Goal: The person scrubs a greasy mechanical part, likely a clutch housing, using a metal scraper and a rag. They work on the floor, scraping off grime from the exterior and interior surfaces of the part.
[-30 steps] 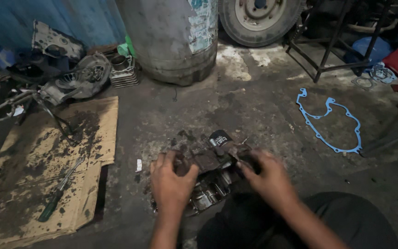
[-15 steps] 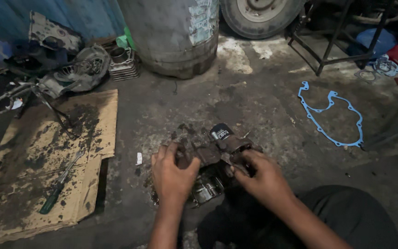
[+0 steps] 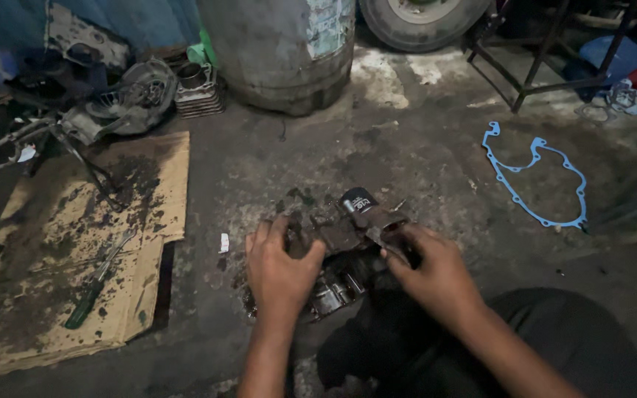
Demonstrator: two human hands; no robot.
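**On the floor: both hands gripping an engine casing**

On the oily concrete floor (image 3: 422, 147) before my knees, I am holding a grimy engine casing (image 3: 344, 239). My left hand (image 3: 280, 271) is clasping its left side, fingers (image 3: 259, 239) curled over it. My right hand (image 3: 436, 274) is gripping its right edge. Green screwdriver (image 3: 86, 302) is lying on cardboard (image 3: 53, 243), well apart; blue gasket (image 3: 532, 180) is lying to the right.

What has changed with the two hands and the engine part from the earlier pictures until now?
Little changed. The left hand and right hand stay clamped on the greasy engine casing on the floor; the right hand has closed a bit nearer to the left. The view shifted slightly. The blue gasket, the green-handled screwdriver on the cardboard and the drum lie as before.
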